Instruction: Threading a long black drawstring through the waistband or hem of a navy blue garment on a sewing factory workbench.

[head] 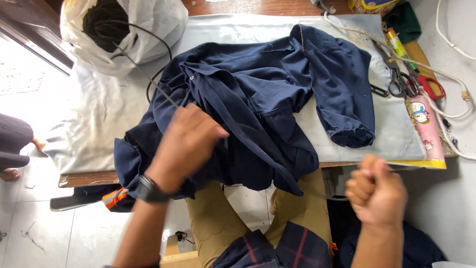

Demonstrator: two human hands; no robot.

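A navy blue garment (263,94) lies crumpled on a table covered by a grey sheet (391,134), its lower part hanging over the near edge. My left hand (186,144), with a black watch on the wrist, rests on the garment's left side and pinches a thin metal rod (144,72) that slants up and left. A black cord (161,62) loops from the bag toward the garment. Off the table's near edge, my right hand (377,191) is closed in a fist above my lap; nothing shows clearly inside it.
A white plastic bag (148,25) holding coiled black cord stands at the back left. Black scissors (395,74), red-handled scissors (429,84), a pink tube (425,124) and a white cable (458,79) lie along the right edge. Another person's foot (10,173) is at far left.
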